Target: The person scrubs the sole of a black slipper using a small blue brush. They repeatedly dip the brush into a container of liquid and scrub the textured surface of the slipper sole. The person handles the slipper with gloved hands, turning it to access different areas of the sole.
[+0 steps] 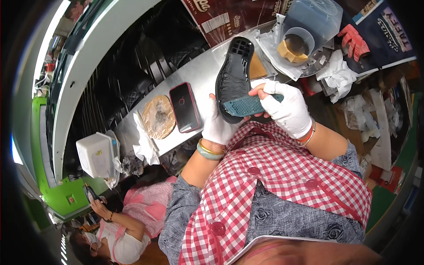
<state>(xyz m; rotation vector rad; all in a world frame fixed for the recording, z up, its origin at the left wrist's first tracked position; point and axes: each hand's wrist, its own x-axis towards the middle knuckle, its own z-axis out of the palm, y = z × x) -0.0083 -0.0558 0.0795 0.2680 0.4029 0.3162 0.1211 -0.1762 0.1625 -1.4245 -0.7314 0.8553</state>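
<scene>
Right hand (289, 109) in the white glove, bare fingers (260, 92) pinched firmly round a teal perforated strip (251, 105), and the strip lies across the near end of a black shoe sole (236, 66)! Whether the two touch, I cannot tell. Left hand (218, 126), gloved too, clamps that near end, thumb up the left edge, other fingers mostly hidden; the sole tilts away over the silver desk (203, 68). Just left, a red-edged smartphone (184, 106); beside it, a round tan disc (154, 119). Far right, a clear plastic cup (299, 37) with a yellow piece (291, 52) inside, then a pinkish-red glove (353, 42). Near left, a co-worker (128, 247) in pink holds something dark.
</scene>
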